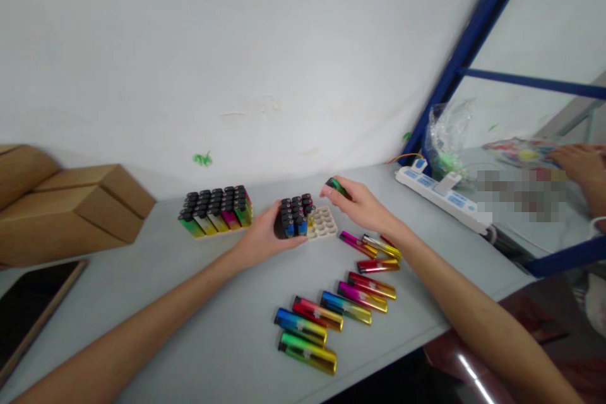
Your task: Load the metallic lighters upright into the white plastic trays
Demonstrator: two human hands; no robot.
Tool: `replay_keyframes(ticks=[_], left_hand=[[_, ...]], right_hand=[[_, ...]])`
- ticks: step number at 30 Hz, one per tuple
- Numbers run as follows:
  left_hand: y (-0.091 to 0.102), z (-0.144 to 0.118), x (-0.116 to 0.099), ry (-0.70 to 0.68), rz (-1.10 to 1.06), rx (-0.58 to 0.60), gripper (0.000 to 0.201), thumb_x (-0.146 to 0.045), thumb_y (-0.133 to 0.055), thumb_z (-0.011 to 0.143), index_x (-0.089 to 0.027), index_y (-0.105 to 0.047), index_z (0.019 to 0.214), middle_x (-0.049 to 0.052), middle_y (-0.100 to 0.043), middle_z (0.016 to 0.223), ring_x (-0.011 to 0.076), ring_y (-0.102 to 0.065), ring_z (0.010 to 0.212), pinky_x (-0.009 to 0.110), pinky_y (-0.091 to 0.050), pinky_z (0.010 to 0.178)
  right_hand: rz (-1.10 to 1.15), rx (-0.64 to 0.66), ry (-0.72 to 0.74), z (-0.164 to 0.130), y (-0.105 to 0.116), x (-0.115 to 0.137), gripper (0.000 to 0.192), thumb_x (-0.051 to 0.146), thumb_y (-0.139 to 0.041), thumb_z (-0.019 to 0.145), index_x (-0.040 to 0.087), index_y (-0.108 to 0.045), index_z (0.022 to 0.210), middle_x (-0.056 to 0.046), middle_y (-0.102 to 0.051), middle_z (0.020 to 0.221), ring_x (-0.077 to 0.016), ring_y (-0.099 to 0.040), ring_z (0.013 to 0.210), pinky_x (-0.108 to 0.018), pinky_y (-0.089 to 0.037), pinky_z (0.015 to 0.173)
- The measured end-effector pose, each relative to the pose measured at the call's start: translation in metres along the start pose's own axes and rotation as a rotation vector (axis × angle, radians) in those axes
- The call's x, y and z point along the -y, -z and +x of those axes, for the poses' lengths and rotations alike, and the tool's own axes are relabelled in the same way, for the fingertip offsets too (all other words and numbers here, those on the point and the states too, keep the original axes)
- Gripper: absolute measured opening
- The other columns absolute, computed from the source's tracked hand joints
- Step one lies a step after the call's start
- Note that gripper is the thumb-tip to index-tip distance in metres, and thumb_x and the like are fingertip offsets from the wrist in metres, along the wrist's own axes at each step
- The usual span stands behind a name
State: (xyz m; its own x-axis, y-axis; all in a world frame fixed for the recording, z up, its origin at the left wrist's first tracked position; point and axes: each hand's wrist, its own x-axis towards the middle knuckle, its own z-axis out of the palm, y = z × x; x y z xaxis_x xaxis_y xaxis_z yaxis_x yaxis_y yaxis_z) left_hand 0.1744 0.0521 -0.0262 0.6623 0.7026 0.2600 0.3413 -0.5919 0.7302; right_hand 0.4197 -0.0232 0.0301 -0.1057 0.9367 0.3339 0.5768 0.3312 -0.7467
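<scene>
My left hand (260, 237) is wrapped round the left end of a pale lighter tray (326, 222), thumb along its front. Several black-topped lighters (296, 214) stand upright in that tray, and round holes show bare at its right end. Above and right of those holes, my right hand (357, 203) pinches a green lighter (338, 187), partly covered by the fingers. Loose metallic lighters (348, 307) in blue, red, pink and green, fading to gold, lie in a slanting row nearer to me. Left of my left hand stands another tray filled with upright lighters (215, 211).
Brown cardboard boxes (71, 214) and a dark flat tablet-like thing (35, 309) are at the left. A white power strip (440, 196) lies at the right beside a blue metal frame (454, 69). Beyond it, another person's hand (580, 167) touches a plastic bag.
</scene>
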Motion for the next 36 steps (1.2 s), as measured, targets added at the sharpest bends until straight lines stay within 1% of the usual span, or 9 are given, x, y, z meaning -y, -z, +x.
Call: replay_keyframes(ticks=[2, 4, 13, 23, 26, 29, 31, 33, 36], left_hand=[[0.0, 0.0, 0.0, 0.0, 0.002, -0.004, 0.064, -0.057, -0.083, 0.074, -0.017, -0.058, 0.116, 0.007, -0.072, 0.109, 0.0283, -0.069, 0.099, 0.038, -0.056, 0.087], [0.0, 0.0, 0.001, -0.003, 0.004, -0.009, 0.064, -0.057, -0.084, 0.073, -0.017, -0.058, 0.115, 0.006, -0.072, 0.108, 0.0281, -0.069, 0.098, 0.038, -0.057, 0.087], [0.0, 0.0, -0.002, 0.012, -0.029, -0.01, 0.066, -0.055, -0.085, 0.071, -0.016, -0.059, 0.117, 0.008, -0.073, 0.109, 0.029, -0.07, 0.1, 0.038, -0.058, 0.088], [0.0, 0.001, -0.005, 0.003, -0.033, -0.014, 0.064, -0.055, -0.085, 0.072, -0.016, -0.06, 0.116, 0.008, -0.073, 0.108, 0.0289, -0.07, 0.099, 0.039, -0.058, 0.087], [0.0, 0.0, -0.003, 0.007, -0.028, -0.015, 0.066, -0.055, -0.085, 0.071, -0.016, -0.059, 0.118, 0.008, -0.073, 0.11, 0.0289, -0.07, 0.1, 0.039, -0.058, 0.089], [-0.001, 0.0, -0.001, 0.003, -0.021, -0.013, 0.066, -0.056, -0.085, 0.072, -0.016, -0.059, 0.117, 0.008, -0.073, 0.109, 0.0288, -0.07, 0.099, 0.039, -0.058, 0.088], [-0.001, 0.0, 0.0, -0.002, -0.011, -0.016, 0.064, -0.056, -0.084, 0.073, -0.017, -0.059, 0.116, 0.007, -0.073, 0.107, 0.0286, -0.07, 0.098, 0.039, -0.058, 0.087], [-0.001, 0.0, 0.001, -0.006, -0.005, -0.02, 0.063, -0.056, -0.084, 0.073, -0.017, -0.059, 0.115, 0.007, -0.073, 0.107, 0.0282, -0.07, 0.097, 0.039, -0.058, 0.087], [-0.001, 0.0, 0.001, -0.01, -0.013, -0.01, 0.065, -0.055, -0.084, 0.074, -0.017, -0.058, 0.12, 0.007, -0.073, 0.111, 0.0279, -0.07, 0.1, 0.039, -0.057, 0.089]], right_hand=[[-0.008, -0.05, -0.029, 0.0, -0.008, 0.001, 0.049, 0.059, -0.049, 0.102, 0.02, -0.05, 0.073, 0.005, -0.039, 0.065, -0.0114, -0.038, 0.062, -0.026, -0.029, 0.058], [-0.004, -0.079, -0.04, -0.002, -0.014, 0.003, 0.054, 0.063, -0.051, 0.1, 0.021, -0.043, 0.067, 0.006, -0.033, 0.063, -0.0105, -0.033, 0.06, -0.027, -0.025, 0.056], [-0.075, -0.15, -0.073, -0.005, -0.025, 0.01, 0.048, 0.052, -0.049, 0.096, 0.021, -0.039, 0.061, 0.005, -0.03, 0.06, -0.0107, -0.032, 0.059, -0.028, -0.024, 0.058], [-0.085, -0.139, -0.069, -0.004, -0.023, 0.009, 0.039, 0.043, -0.048, 0.093, 0.022, -0.039, 0.062, 0.006, -0.033, 0.059, -0.0112, -0.035, 0.058, -0.028, -0.026, 0.058], [-0.112, -0.138, -0.054, -0.005, -0.023, 0.011, 0.042, 0.045, -0.048, 0.096, 0.022, -0.038, 0.062, 0.006, -0.033, 0.059, -0.0111, -0.034, 0.058, -0.028, -0.026, 0.058], [-0.113, -0.165, -0.051, -0.005, -0.023, 0.011, 0.044, 0.054, -0.051, 0.099, 0.022, -0.044, 0.07, 0.007, -0.037, 0.06, -0.0114, -0.035, 0.058, -0.028, -0.027, 0.058], [-0.066, -0.188, -0.048, -0.006, -0.023, 0.01, 0.037, 0.057, -0.052, 0.1, 0.022, -0.054, 0.089, 0.006, -0.047, 0.065, -0.0124, -0.043, 0.061, -0.027, -0.033, 0.06], [0.002, -0.186, -0.031, -0.006, -0.024, 0.006, 0.032, 0.053, -0.047, 0.105, 0.022, -0.054, 0.11, 0.005, -0.054, 0.074, -0.014, -0.051, 0.067, -0.028, -0.039, 0.064], [0.079, -0.115, 0.012, -0.005, -0.023, -0.001, 0.031, 0.047, -0.039, 0.109, 0.023, -0.054, 0.119, -0.001, -0.061, 0.089, -0.0162, -0.058, 0.077, -0.03, -0.048, 0.071]])
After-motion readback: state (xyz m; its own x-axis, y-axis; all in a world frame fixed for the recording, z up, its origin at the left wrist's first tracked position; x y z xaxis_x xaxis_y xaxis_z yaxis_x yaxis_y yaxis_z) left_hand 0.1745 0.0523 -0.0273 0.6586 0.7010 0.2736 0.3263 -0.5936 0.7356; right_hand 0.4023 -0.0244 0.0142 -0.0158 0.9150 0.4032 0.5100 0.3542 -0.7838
